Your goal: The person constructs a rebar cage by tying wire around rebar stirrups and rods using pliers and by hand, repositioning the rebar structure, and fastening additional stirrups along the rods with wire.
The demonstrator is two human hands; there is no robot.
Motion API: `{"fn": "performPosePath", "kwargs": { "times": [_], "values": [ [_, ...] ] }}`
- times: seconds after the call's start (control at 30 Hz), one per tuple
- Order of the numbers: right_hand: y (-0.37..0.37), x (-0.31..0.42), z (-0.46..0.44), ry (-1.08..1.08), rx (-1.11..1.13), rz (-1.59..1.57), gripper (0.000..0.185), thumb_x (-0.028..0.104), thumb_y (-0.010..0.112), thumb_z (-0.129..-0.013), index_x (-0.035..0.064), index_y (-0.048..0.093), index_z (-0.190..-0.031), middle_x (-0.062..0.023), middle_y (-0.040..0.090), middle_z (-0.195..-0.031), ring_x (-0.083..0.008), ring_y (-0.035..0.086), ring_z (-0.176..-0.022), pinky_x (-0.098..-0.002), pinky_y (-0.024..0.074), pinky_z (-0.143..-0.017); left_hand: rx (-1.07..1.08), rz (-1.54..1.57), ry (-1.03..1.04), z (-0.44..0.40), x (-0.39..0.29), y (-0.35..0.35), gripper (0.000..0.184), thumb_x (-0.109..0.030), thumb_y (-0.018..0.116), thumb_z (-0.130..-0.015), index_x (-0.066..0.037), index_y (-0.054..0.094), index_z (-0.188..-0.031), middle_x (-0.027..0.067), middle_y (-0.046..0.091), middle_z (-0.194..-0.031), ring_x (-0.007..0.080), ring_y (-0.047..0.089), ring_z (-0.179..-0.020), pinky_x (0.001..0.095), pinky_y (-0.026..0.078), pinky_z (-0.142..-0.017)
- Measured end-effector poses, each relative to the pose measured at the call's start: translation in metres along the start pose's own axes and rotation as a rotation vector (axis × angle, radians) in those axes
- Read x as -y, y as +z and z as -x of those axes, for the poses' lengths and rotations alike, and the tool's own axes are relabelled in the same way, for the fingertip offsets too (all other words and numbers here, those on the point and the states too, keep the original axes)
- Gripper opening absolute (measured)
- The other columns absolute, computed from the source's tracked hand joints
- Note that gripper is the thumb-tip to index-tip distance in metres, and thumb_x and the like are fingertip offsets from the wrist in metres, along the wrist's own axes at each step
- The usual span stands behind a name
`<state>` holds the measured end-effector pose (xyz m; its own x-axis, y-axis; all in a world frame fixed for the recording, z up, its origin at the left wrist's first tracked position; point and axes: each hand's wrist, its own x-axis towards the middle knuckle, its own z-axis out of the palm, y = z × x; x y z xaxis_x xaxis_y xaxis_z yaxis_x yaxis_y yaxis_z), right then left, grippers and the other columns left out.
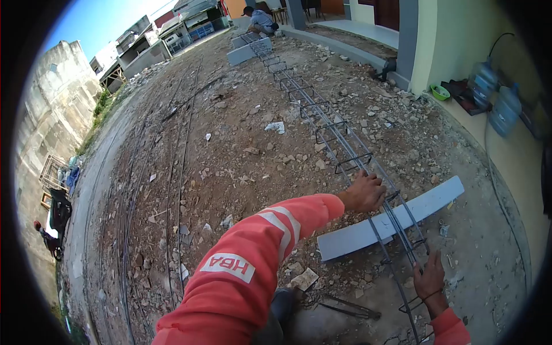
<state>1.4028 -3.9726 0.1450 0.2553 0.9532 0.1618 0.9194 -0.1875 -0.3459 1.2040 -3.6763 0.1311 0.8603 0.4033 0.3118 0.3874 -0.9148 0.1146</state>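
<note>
A long rebar cage (pixel 329 125) of steel bars and square stirrups runs from the lower right to the far top centre. My left hand (pixel 365 192) is closed on its bars, just beyond a pale block (pixel 345 238) lying under the cage. Nearer to me, at the lower right, my right hand (pixel 430 277) rests against the cage's near part, fingers partly curled beside the bars; what it grips is too small to make out. A pincer-like tool (pixel 351 309) lies on the ground below.
A person (pixel 260 20) crouches at the cage's far end beside pale blocks (pixel 241 54). Loose long bars (pixel 183 138) lie on rubble at the left. Water jugs (pixel 506 109) and a green bowl (pixel 440 92) are by the right wall.
</note>
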Motion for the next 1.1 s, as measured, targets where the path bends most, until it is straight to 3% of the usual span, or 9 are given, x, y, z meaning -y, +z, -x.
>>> {"fn": "performPosePath", "kwargs": {
  "times": [0.1, 0.23, 0.3, 0.4, 0.47, 0.53, 0.6, 0.8, 1.1],
  "values": [
    [-0.006, 0.001, -0.006, -0.018, -0.003, -0.030, 0.057, 0.017, 0.068, -0.080, -0.0025, 0.046, -0.128, -0.0270, 0.051, -0.114, -0.0459, 0.056, -0.099, -0.0500, 0.0474, -0.084, 0.181, -0.040, 0.123, -0.017, 0.013, -0.011, 0.028, -0.031, 0.050, -0.087, -0.009, 0.065, -0.078, 0.0121, 0.064, -0.078, 0.0307, 0.062, -0.080, 0.0495, 0.038, -0.079],
    [-0.017, 0.012, -0.001, -0.053, 0.133, 0.023, 0.048, 0.022, 0.070, -0.079, -0.0002, 0.054, -0.119, -0.0256, 0.050, -0.114, -0.0452, 0.056, -0.100, -0.0494, 0.0481, -0.085, 0.183, 0.033, 0.120, -0.025, 0.026, 0.007, 0.036, -0.034, 0.049, -0.085, -0.005, 0.067, -0.074, 0.0165, 0.067, -0.077, 0.0350, 0.064, -0.072, 0.0532, 0.042, -0.077],
    [-0.022, 0.006, 0.005, -0.081, 0.149, 0.078, 0.045, 0.023, 0.071, -0.078, 0.0006, 0.057, -0.114, -0.0246, 0.051, -0.113, -0.0448, 0.056, -0.099, -0.0494, 0.0483, -0.084, 0.046, 0.006, 0.095, -0.023, 0.025, 0.020, 0.037, -0.034, 0.049, -0.088, -0.006, 0.062, -0.068, 0.0162, 0.063, -0.067, 0.0367, 0.060, -0.066, 0.0485, 0.041, -0.073],
    [-0.025, -0.012, 0.023, -0.101, 0.200, 0.233, 0.044, 0.027, 0.074, -0.075, 0.0023, 0.061, -0.109, -0.0234, 0.050, -0.114, -0.0437, 0.057, -0.098, -0.0495, 0.0489, -0.083, 0.071, 0.070, 0.098, -0.025, 0.025, 0.021, 0.040, -0.034, 0.048, -0.088, -0.005, 0.061, -0.065, 0.0173, 0.060, -0.063, 0.0369, 0.060, -0.063, 0.0498, 0.041, -0.070],
    [-0.028, -0.019, 0.028, 0.042, 0.345, 0.197, 0.046, 0.029, 0.075, -0.072, 0.0028, 0.063, -0.108, -0.0234, 0.049, -0.118, -0.0434, 0.057, -0.098, -0.0500, 0.0491, -0.083, -0.007, 0.020, 0.207, -0.030, 0.027, 0.019, 0.044, -0.035, 0.048, -0.090, -0.003, 0.062, -0.065, 0.0193, 0.060, -0.062, 0.0387, 0.060, -0.063, 0.0511, 0.044, -0.069],
    [-0.025, -0.024, 0.030, 0.052, 0.354, 0.207, 0.047, 0.029, 0.075, -0.072, 0.0032, 0.062, -0.109, -0.0235, 0.047, -0.121, -0.0433, 0.057, -0.099, -0.0497, 0.0493, -0.083, 0.144, 0.086, 0.010, -0.037, 0.024, 0.016, 0.048, -0.039, 0.047, -0.092, -0.001, 0.063, -0.066, 0.0220, 0.062, -0.067, 0.0409, 0.062, -0.067, 0.0514, 0.047, -0.067],
    [-0.023, -0.024, 0.031, 0.063, 0.368, 0.214, 0.048, 0.029, 0.076, -0.072, 0.0036, 0.062, -0.111, -0.0235, 0.046, -0.124, -0.0432, 0.057, -0.100, -0.0495, 0.0494, -0.084, 0.116, 0.080, -0.002, -0.040, 0.022, 0.016, 0.050, -0.040, 0.047, -0.092, 0.000, 0.064, -0.067, 0.0227, 0.063, -0.069, 0.0415, 0.063, -0.069, 0.0511, 0.048, -0.067],
    [-0.041, -0.002, 0.012, -0.106, 0.148, 0.111, 0.051, 0.027, 0.078, -0.070, 0.0041, 0.060, -0.112, -0.0234, 0.045, -0.128, -0.0439, 0.057, -0.104, -0.0482, 0.0495, -0.086, 0.063, 0.101, -0.028, -0.041, 0.022, 0.024, 0.054, -0.043, 0.046, -0.094, 0.000, 0.065, -0.068, 0.0219, 0.064, -0.069, 0.0416, 0.063, -0.068, 0.0504, 0.049, -0.066],
    [-0.016, -0.001, 0.012, 0.015, 0.224, 0.200, 0.034, 0.016, 0.075, -0.067, 0.0008, 0.065, -0.096, -0.0199, 0.049, -0.109, -0.0405, 0.059, -0.096, -0.0480, 0.0515, -0.080, 0.014, 0.076, -0.013, -0.038, 0.023, 0.023, 0.049, -0.040, 0.047, -0.093, -0.003, 0.064, -0.066, 0.0208, 0.063, -0.065, 0.0407, 0.062, -0.064, 0.0488, 0.049, -0.060]
  ]
}}
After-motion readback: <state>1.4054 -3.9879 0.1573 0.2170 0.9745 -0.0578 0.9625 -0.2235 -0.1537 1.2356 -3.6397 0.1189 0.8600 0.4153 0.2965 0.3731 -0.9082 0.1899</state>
